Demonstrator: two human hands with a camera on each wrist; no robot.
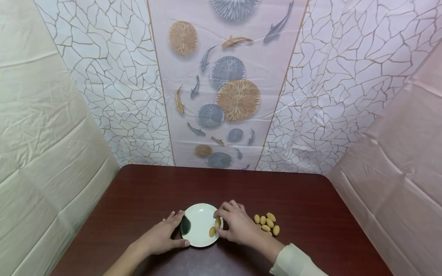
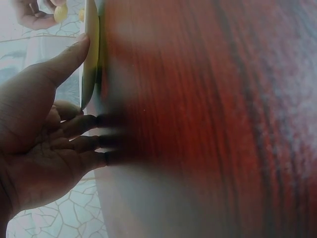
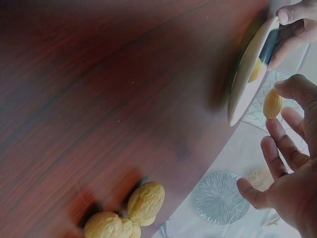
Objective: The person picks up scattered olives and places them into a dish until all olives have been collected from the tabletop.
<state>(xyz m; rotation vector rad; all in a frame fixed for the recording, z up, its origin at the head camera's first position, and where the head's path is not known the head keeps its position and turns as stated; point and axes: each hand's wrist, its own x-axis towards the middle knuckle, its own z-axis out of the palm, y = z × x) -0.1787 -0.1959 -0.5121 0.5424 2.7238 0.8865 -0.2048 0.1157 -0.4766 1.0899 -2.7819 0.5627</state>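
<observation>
A round white plate [image 1: 200, 218] with a dark patch at its left side sits on the table. My left hand [image 1: 164, 234] is at the plate's left rim, thumb and fingers spread along the edge. In the left wrist view its thumb [image 2: 74, 57] touches the rim, and the lower fingertips reach toward the tabletop. My right hand [image 1: 236, 224] is over the plate's right side and pinches a yellow, wrinkled oval fruit [image 3: 273, 104] between thumb and fingers. Another such fruit [image 1: 212, 231] lies on the plate, near the right rim.
Several more yellow wrinkled fruits [image 1: 270, 222] lie in a loose group on the dark red-brown table [image 1: 155, 188], right of the plate and beside my right wrist. Patterned cloth [image 1: 221, 76] hangs behind the table, with pale cloth [image 1: 397, 153] along both sides.
</observation>
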